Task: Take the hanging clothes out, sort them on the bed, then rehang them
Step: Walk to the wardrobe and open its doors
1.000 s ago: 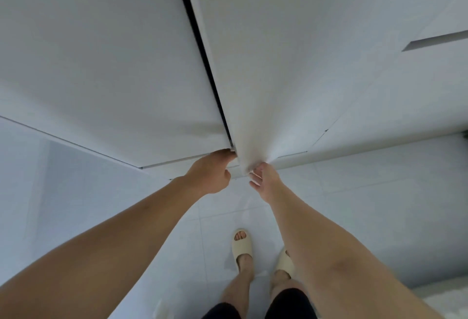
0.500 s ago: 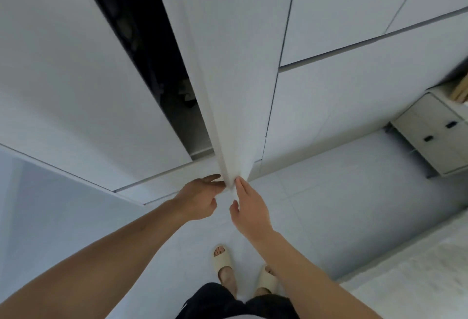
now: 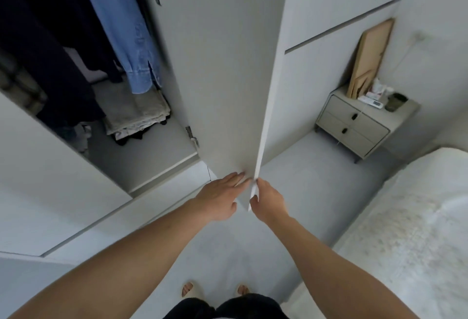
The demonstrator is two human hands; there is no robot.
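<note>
Swinging wardrobe door [image 3: 222, 70] open: right hand [image 3: 268, 202] pinches door's bottom edge, left hand [image 3: 217, 199] lies flat, fingers straight, against inner face. Hanging clothes [image 3: 121, 30] up and left of both hands, inside wardrobe, long axis vertical; left hand nearer. Bed [image 3: 405, 230] right of right hand.

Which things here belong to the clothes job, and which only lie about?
Job: wardrobe door, blue denim shirt, dark hanging clothes, bed, left hand, right hand.

Lying about: nightstand, wooden board, folded beige cloth.
</note>
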